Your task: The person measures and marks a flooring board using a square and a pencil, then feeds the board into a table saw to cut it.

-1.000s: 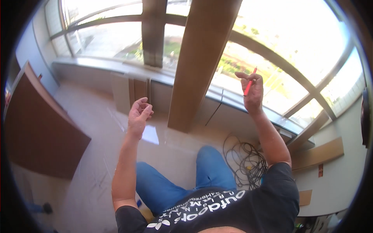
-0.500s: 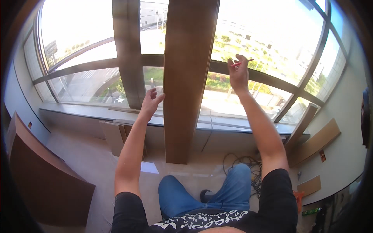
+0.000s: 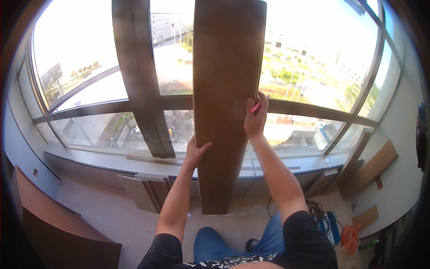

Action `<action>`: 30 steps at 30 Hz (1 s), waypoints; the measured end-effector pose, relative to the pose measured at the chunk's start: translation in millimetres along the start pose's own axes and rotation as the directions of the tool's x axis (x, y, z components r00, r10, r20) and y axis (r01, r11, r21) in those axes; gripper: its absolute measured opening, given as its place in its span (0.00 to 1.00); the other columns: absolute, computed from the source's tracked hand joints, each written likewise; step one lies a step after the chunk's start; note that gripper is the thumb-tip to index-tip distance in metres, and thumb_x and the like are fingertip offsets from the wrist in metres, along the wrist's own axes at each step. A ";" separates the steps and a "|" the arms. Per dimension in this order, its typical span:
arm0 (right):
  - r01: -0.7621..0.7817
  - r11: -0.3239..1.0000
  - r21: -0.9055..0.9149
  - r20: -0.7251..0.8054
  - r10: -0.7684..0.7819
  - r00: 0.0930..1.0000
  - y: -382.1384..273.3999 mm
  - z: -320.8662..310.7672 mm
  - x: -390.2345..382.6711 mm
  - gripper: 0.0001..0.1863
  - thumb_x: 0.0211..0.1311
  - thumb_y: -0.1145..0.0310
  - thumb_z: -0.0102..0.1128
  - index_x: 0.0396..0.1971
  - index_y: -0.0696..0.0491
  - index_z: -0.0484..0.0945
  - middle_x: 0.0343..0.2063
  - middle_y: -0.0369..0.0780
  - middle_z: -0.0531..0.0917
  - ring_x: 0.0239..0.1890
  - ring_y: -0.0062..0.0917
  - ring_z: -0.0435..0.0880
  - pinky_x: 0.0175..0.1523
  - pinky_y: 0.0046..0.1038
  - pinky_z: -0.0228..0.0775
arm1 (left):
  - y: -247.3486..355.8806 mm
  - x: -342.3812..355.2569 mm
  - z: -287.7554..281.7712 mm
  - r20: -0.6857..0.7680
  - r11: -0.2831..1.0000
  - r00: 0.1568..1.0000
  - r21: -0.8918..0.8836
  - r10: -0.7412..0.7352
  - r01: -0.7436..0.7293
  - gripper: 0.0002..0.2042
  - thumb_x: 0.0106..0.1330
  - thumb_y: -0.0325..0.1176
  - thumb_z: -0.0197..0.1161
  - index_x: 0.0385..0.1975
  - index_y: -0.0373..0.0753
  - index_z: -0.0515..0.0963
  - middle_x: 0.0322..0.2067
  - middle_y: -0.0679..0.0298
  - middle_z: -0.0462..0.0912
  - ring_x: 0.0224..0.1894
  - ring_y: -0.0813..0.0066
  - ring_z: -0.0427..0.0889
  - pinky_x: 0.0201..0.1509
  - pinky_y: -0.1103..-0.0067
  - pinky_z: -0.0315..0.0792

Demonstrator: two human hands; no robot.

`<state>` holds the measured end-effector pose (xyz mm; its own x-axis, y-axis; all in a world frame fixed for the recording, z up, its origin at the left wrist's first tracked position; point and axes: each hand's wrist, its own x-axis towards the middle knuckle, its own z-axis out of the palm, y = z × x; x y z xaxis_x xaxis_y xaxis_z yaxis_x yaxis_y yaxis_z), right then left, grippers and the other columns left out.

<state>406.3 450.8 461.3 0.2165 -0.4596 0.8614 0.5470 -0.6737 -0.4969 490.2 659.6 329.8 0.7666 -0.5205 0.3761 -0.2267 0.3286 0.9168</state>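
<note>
Wide glass window with dark brown frames [image 3: 131, 85]; before it, a long, flat, rectangular brown board [image 3: 228, 112] on end, held at both long edges.

Pale smooth floor [image 3: 96, 201]: board's lower end shows over it near the window-side edge, contact cannot be told. Large dark brown panel [image 3: 67, 233] at floor's left edge. Stack of thin grey-brown boards [image 3: 143, 193] leaning at window-side edge, left of the long one. Loose black cable [image 3: 316, 210] toward floor's right edge. Left hand [image 3: 195, 154] grips board's left edge, thumb across front face, fingers hidden behind. Right hand [image 3: 255, 122], higher, grips right edge, slim red pencil-like stick [image 3: 256, 106] also held in it.
</note>
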 end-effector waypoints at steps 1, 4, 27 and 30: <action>0.007 1.000 0.003 0.004 -0.007 1.000 -0.9 -2.3 -1.3 0.26 0.75 0.66 0.59 0.64 0.61 0.62 0.51 0.47 0.81 0.54 0.31 0.80 0.62 0.31 0.69 | -0.1 -2.4 1.2 -0.004 1.000 1.000 -0.003 0.007 -0.007 0.33 0.58 0.47 0.79 0.58 0.33 0.74 0.49 0.61 0.84 0.51 0.72 0.82 0.55 0.73 0.78; -0.010 0.997 0.076 0.009 0.009 1.000 -12.9 -6.7 -9.2 0.29 0.73 0.69 0.62 0.67 0.61 0.61 0.50 0.45 0.81 0.54 0.26 0.79 0.61 0.28 0.70 | 1.3 -12.6 -0.7 0.019 0.997 0.998 -0.046 0.060 -0.059 0.31 0.60 0.40 0.76 0.60 0.33 0.73 0.52 0.59 0.83 0.56 0.70 0.80 0.60 0.73 0.74; -0.185 0.912 0.367 0.213 0.111 0.971 -66.6 -48.2 -13.7 0.17 0.67 0.66 0.69 0.48 0.62 0.80 0.37 0.41 0.87 0.39 0.23 0.85 0.46 0.25 0.77 | -29.7 -73.4 -1.1 0.070 0.856 0.989 -0.496 -0.130 0.148 0.39 0.74 0.68 0.43 0.64 0.36 0.72 0.49 0.63 0.82 0.57 0.67 0.77 0.69 0.69 0.65; -0.132 0.972 0.196 0.190 0.095 0.977 -119.4 -35.3 -31.2 0.22 0.68 0.60 0.67 0.51 0.61 0.76 0.44 0.42 0.83 0.45 0.25 0.80 0.50 0.29 0.74 | -119.4 -136.0 -128.8 0.454 0.122 0.876 -0.872 -0.161 0.474 0.30 0.71 0.56 0.63 0.59 0.34 0.76 0.47 0.63 0.85 0.46 0.73 0.81 0.53 0.75 0.77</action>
<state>305.7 525.2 490.0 0.4170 -0.4033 0.8146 0.6610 -0.4806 -0.5763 490.4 792.7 151.9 0.4355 -0.8668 0.2431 0.8597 0.4805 0.1731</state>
